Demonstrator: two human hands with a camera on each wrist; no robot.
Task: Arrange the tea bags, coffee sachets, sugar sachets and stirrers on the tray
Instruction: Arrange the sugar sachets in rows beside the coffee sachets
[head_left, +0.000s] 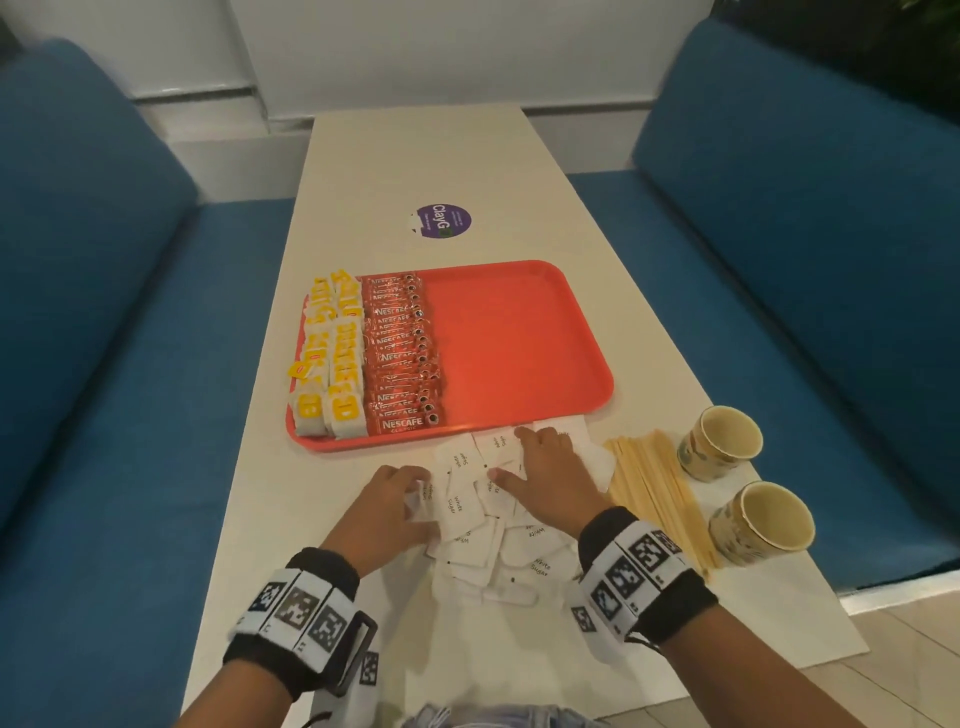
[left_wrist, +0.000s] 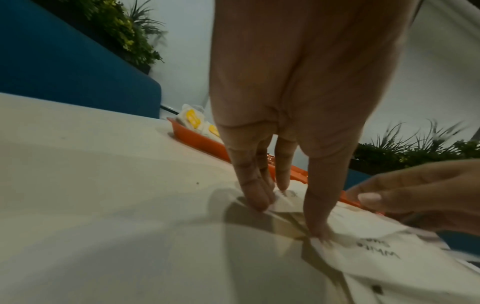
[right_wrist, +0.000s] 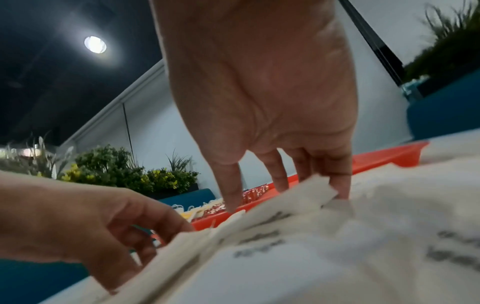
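A pile of white sugar sachets (head_left: 462, 504) lies on the table just in front of the red tray (head_left: 519, 338). My left hand (head_left: 400, 499) presses its fingertips against the pile's left edge. My right hand (head_left: 540, 467) rests spread on top of the pile's right side. In the left wrist view, my left hand (left_wrist: 285, 214) has fingertips and thumb touching the sugar sachets (left_wrist: 376, 246). Yellow tea bags (head_left: 332, 358) and red coffee sachets (head_left: 402, 353) stand in rows on the tray's left part. Wooden stirrers (head_left: 654, 483) lie to the right of the sachets.
Two paper cups (head_left: 722, 441) (head_left: 763, 519) stand right of the stirrers near the table edge. A purple round sticker (head_left: 444, 219) sits on the table beyond the tray. Blue benches flank the table. The tray's right half is bare.
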